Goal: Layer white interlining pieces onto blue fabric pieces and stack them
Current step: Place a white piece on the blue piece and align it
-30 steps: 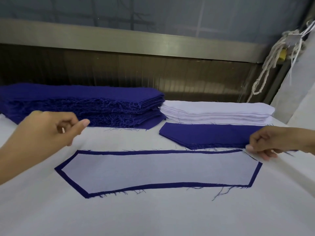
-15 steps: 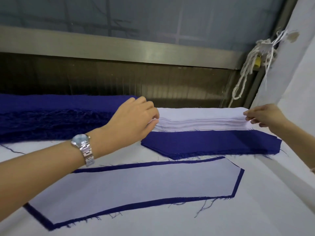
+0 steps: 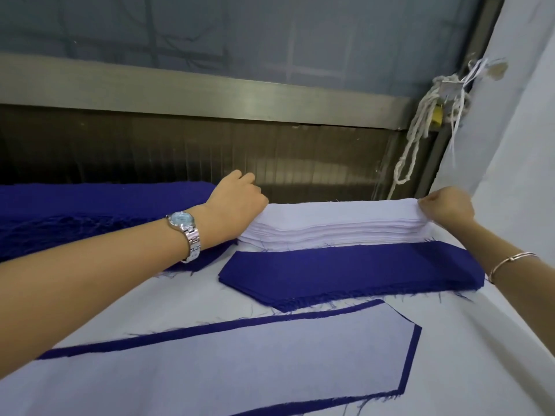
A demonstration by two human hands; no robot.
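A stack of white interlining pieces (image 3: 336, 226) lies at the back of the table. My left hand (image 3: 237, 202) grips its left end and my right hand (image 3: 444, 207) pinches the top layers at its right end, which are lifted a little. In front of it sits a short pile of blue fabric pieces (image 3: 339, 271). Nearer to me lies one blue piece with a white interlining piece on top (image 3: 228, 364), its blue edge showing around the white.
A tall stack of frayed blue fabric (image 3: 90, 214) fills the back left. The white table cover (image 3: 480, 355) slopes up into a white cloth wall on the right. A knotted rope with a padlock (image 3: 432, 118) hangs at the back right by a metal rail.
Both hands moved from the layered piece up to the ends of the white stack. My right hand now pinches and lifts its top layers. The view has shifted closer and to the right.
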